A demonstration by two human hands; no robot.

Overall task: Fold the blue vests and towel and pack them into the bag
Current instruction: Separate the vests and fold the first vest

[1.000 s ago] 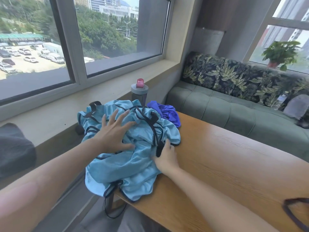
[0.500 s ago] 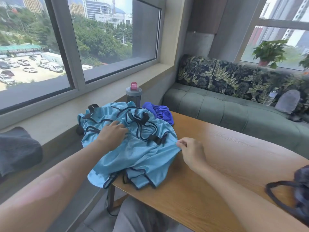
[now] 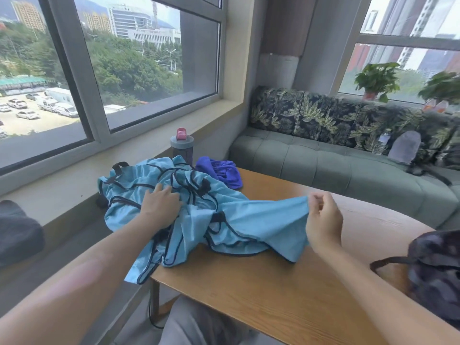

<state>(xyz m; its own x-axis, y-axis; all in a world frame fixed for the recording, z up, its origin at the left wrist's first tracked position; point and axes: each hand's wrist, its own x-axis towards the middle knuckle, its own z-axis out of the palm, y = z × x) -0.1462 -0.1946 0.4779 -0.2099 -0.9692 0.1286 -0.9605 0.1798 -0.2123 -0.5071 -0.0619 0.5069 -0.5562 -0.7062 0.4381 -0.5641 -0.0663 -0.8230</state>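
A crumpled heap of light blue vests [image 3: 194, 210] with black trim lies on the left end of the wooden table [image 3: 261, 290], partly hanging over its edge. My left hand [image 3: 160, 204] rests on the heap with its fingers curled into the cloth. My right hand [image 3: 323, 220] pinches a corner of one vest and holds it stretched out to the right, above the table. A darker blue towel [image 3: 221, 171] lies bunched behind the heap. A dark patterned bag [image 3: 438, 275] with a strap sits at the table's right edge.
A grey bottle [image 3: 181, 145] with a pink cap stands on the window sill behind the vests. A green sofa [image 3: 336, 165] with leaf-print cushions runs along the far wall. A dark object [image 3: 17, 232] lies on the sill at left.
My right hand has moved right, drawing a vest corner out of the heap. My left hand's fingers, spread flat before, now curl into the cloth. The bag has come into view.
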